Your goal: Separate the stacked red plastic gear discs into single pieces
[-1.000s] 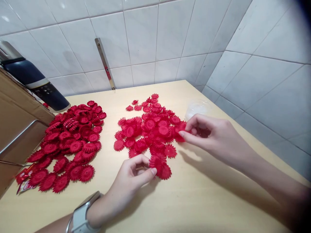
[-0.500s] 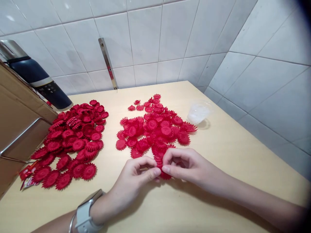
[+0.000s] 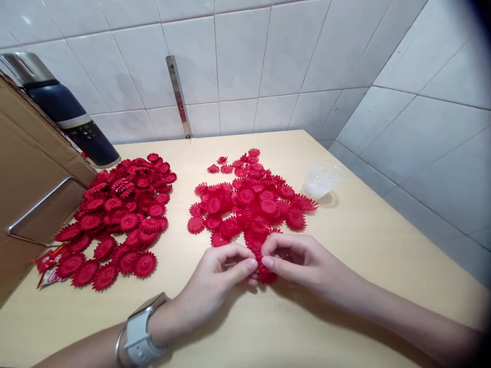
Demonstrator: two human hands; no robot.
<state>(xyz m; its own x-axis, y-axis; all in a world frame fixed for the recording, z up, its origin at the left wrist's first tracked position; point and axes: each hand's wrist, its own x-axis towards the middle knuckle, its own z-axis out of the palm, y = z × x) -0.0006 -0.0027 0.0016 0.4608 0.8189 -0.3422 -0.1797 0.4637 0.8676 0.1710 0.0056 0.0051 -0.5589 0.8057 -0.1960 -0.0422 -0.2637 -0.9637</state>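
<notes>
Both hands meet at the near edge of a loose pile of red fringed discs (image 3: 245, 197), which look like fabric or paper flower pieces. My left hand (image 3: 222, 268), with a watch (image 3: 143, 327) on its wrist, pinches a red flower piece (image 3: 259, 255) between thumb and fingers. From the right, my right hand (image 3: 299, 258) pinches the same piece, thumb against index finger. The fingers partly cover it, and its exact shape is hard to make out. More red pieces lie just under and behind the fingertips.
A larger heap of red flower pieces (image 3: 126, 214) lies at the left, beside a cardboard box (image 3: 34, 179) and a small wrapper (image 3: 49, 266). A dark blue flask (image 3: 72, 112) stands behind the box. A clear cup with white contents (image 3: 320, 181) stands back right. Tiled walls border the table.
The whole view has shifted slightly, so the table things appear a little further right. Both hands keep their pinch on the red flower piece, with barely any finger movement.
</notes>
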